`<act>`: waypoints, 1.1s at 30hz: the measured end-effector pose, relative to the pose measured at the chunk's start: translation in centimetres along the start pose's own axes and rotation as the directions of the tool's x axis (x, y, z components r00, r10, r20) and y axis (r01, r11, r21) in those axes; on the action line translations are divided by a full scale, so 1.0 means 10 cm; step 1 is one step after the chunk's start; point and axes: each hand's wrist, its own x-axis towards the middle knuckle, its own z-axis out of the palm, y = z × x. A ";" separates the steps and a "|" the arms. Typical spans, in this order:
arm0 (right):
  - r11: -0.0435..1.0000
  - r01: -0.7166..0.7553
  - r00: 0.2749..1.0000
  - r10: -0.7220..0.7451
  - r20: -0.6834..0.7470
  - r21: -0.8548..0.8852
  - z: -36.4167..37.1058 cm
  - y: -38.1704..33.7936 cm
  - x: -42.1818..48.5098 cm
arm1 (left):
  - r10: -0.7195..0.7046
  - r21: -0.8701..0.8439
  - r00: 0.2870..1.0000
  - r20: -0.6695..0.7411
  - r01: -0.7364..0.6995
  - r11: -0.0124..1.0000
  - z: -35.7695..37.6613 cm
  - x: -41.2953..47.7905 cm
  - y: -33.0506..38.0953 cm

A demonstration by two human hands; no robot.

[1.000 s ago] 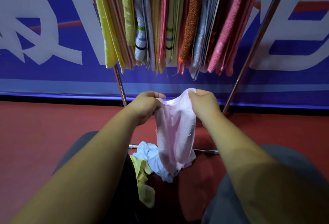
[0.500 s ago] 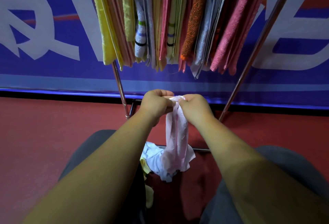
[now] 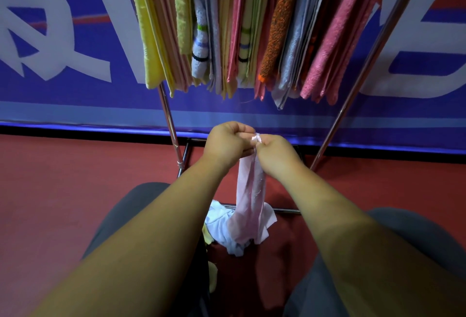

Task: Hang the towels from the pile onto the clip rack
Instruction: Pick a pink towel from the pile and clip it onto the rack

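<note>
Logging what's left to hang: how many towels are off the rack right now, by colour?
Pink towel: 1, pinched between left hand and right hand
White towel: 1, in the floor pile
Yellow towel: 1 in view, partly hidden behind the left arm
Total: 3 visible

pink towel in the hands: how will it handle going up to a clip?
Probably floppy: the pink towel hangs as a narrow limp strip from both hands, left hand and right hand. Likely light, since a fingertip pinch holds it. Its loose tail may drag the pile.
</note>
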 end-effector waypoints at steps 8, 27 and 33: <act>0.997 0.056 0.998 -0.057 0.030 0.045 -0.05 -0.02 -0.07 | 0.043 0.059 0.999 0.030 -0.045 0.997 -0.05 0.03 0.00; 0.961 0.145 0.986 -0.119 -0.120 0.236 -0.25 -0.12 -0.07 | -0.053 0.016 0.999 -0.010 0.053 0.998 -0.30 0.06 0.06; 0.926 0.179 0.984 -0.168 -0.064 0.331 -0.47 -0.25 -0.33 | -0.275 0.017 0.943 0.189 0.277 0.961 -0.32 -0.28 0.28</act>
